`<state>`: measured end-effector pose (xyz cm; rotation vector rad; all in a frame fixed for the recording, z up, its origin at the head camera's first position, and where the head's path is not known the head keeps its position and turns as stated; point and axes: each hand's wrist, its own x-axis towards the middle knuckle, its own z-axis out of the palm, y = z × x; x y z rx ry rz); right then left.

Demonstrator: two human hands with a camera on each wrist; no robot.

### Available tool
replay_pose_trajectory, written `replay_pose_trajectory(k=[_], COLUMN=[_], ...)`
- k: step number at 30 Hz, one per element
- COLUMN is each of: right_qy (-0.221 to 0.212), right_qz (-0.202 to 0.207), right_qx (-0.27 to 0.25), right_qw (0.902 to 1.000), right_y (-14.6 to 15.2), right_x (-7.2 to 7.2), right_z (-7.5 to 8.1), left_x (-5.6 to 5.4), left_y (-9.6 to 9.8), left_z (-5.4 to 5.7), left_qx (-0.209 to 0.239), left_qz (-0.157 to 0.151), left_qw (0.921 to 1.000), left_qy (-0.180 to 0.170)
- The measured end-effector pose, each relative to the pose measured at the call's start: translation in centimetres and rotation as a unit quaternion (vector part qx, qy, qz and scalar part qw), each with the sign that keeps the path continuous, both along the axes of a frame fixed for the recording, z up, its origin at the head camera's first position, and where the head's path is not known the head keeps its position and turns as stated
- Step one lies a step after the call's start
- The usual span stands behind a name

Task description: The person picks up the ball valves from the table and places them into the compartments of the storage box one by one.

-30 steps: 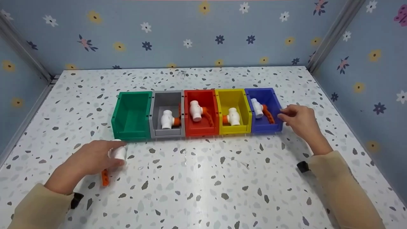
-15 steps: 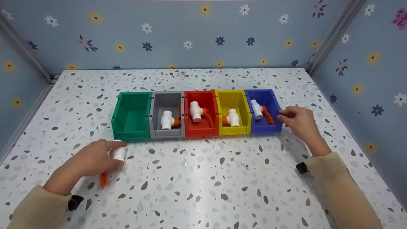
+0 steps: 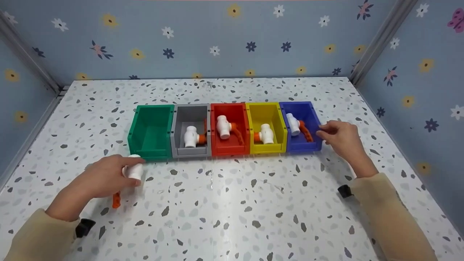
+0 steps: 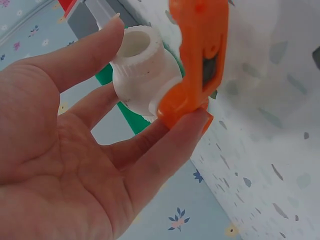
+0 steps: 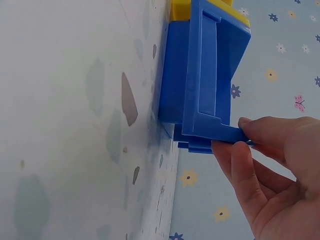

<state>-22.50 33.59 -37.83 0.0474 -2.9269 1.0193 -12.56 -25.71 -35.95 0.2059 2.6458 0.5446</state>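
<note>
My left hand (image 3: pixel 103 175) holds a white ball valve (image 4: pixel 142 70) with an orange lever handle (image 4: pixel 202 45), just in front of the green bin (image 3: pixel 150 154). In the left wrist view the thumb lies by the valve's open end and the fingers reach round to the base of the handle. At the far end of the row, my right hand (image 3: pixel 340 139) pinches the side wall of the blue bin (image 5: pixel 200 85) between thumb and fingers. A similar valve (image 3: pixel 294 125) lies inside that bin.
Between the green and blue bins stand a grey bin (image 3: pixel 192 152), a red bin (image 3: pixel 230 149) and a yellow bin (image 3: pixel 268 148), each with one white-and-orange valve inside. Flower-patterned panels (image 3: pixel 232 40) enclose the speckled table (image 3: pixel 232 206).
My left hand has moved slightly away from me with the valve, closer to the green bin's front. The right hand keeps its hold on the blue bin.
</note>
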Motion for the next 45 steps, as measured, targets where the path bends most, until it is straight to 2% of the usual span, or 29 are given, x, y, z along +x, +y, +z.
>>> replay_pose_trajectory(k=[10,20,26,31,36,42,45], right_qy=[-0.008,0.009,-0.007,-0.013,-0.016,-0.013,-0.012], right_qz=[0.002,0.005,-0.004,-0.005,-0.010,-0.004,-0.002], right_qx=[-0.010,-0.010,-0.009,-0.004,-0.003,-0.006,-0.005], right_qw=[0.9999,0.9999,0.9999,0.9999,0.9998,0.9999,0.9999], right_y=[-0.1,-0.2,-0.2,-0.2,-0.2,-0.1,-0.1], right_x=[0.0,-0.1,0.1,0.0,0.0,0.1,0.1], right_z=[0.1,-0.1,0.0,0.0,0.0,0.1,0.1], left_x=[-0.5,-1.4,-2.0,-2.7,-3.7,-5.5,-6.3], left_y=[0.5,1.7,2.4,3.0,3.5,3.8,4.1], left_z=[0.6,1.6,2.0,2.4,2.8,3.1,3.3], left_qx=[0.001,-0.002,0.006,-0.004,-0.005,-0.007,-0.011], left_qz=[-0.006,-0.008,-0.012,-0.013,-0.010,-0.019,-0.010], left_qw=[0.9997,0.9987,0.9977,0.9969,0.9967,0.9962,0.9970], left_qy=[0.025,0.050,0.066,0.078,0.081,0.085,0.076])
